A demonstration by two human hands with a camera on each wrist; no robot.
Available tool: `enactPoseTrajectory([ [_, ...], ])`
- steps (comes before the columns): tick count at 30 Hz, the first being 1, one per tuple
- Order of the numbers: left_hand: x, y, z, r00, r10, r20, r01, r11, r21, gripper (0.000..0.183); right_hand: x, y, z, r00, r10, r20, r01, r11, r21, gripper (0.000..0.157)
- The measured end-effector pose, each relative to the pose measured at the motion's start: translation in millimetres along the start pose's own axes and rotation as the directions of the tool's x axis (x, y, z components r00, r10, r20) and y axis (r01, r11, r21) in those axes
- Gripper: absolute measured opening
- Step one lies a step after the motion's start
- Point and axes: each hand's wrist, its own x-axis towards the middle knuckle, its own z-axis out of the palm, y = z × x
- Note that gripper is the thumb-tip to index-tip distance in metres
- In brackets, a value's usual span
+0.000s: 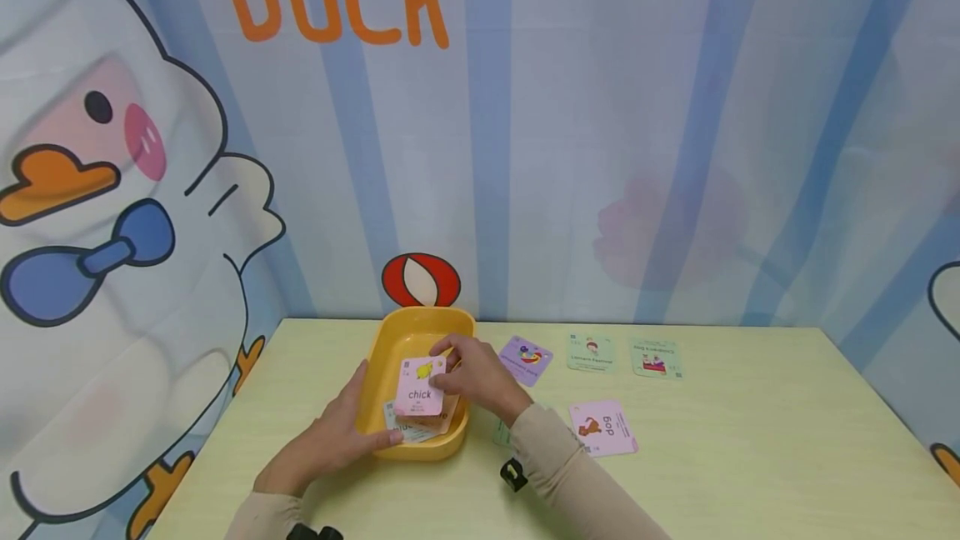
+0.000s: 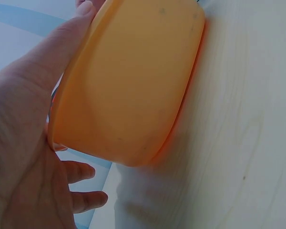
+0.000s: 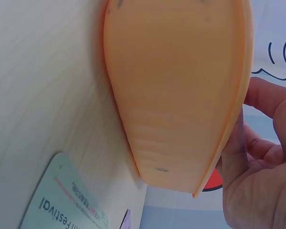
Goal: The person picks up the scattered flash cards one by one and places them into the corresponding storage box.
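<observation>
A yellow plastic tray (image 1: pixel 457 444) stands on the table, left of centre. My left hand (image 1: pixel 330 440) holds its near left corner, thumb over the front rim and fingers along the left side. Over the tray, my right hand (image 1: pixel 480 373) pinches the right edge of a pink "chick" card (image 1: pixel 420 397) between thumb and fingers. Beneath that card lie a pale blue card (image 1: pixel 412 433) and an orange-toned card (image 1: pixel 447 417), partly covered. From the right wrist, the tray's outer wall (image 3: pixel 176 95) hides the held card, with the right hand (image 3: pixel 262 176) beyond its rim.
Right of the tray lie a purple card (image 1: pixel 527 361), a green Lantern Festival card (image 1: pixel 590 352), a green Children's Day card (image 1: pixel 657 358) and a pink dog card (image 1: pixel 603 428). Another green card (image 1: pixel 502 433) is mostly behind the right sleeve. A duck-printed curtain (image 1: pixel 555 148) hangs behind the table.
</observation>
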Motion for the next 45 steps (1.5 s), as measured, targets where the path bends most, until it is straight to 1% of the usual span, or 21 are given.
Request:
enactPoseTrajectory([
  [9,0.5,-0.8,0.5,1.0,0.009,-0.004,-0.009,1.0,-0.005,0.124,1,3,1.0,0.999,-0.045,-0.005,0.045,0.999,-0.015,0.032],
  [19,1.2,-1.4,0.6,1.0,0.025,-0.012,-0.025,1.0,-0.016,0.122,1,3,2.2,0.999,-0.046,-0.006,0.046,0.998,-0.05,0.031],
  [28,-2.1,2.1,-2.0,1.0,0.014,-0.002,-0.014,1.0,-0.002,0.124,-1,0,2.6,0.999,-0.039,-0.011,0.038,0.996,-0.078,0.033],
  [33,-3.7,4.9,-2.2,1.0,-0.015,0.007,0.015,1.0,0.015,0.127,-3,0,3.3,1.0,-0.017,-0.004,0.017,0.997,-0.078,0.036],
  [35,-3.8,5.4,-1.9,1.0,-0.021,0.008,0.021,1.0,0.02,0.127,-4,1,2.8,1.0,-0.019,0.007,0.019,0.998,-0.065,0.035],
  [37,-4.1,5.9,-1.8,1.0,-0.025,0.006,0.025,0.999,0.03,0.127,-5,2,1.7,0.999,-0.035,0.024,0.036,0.998,-0.043,0.033],
  [41,-4.4,6.6,-1.9,0.999,-0.034,-0.003,0.034,0.999,0.042,0.129,-7,4,-2.8,0.993,-0.098,0.064,0.099,0.995,-0.009,0.026],
  [45,-6.0,7.2,-2.1,0.999,-0.047,-0.013,0.047,0.998,0.049,0.132,-12,4,-10.5,0.98,-0.169,0.102,0.174,0.984,-0.038,0.018],
])
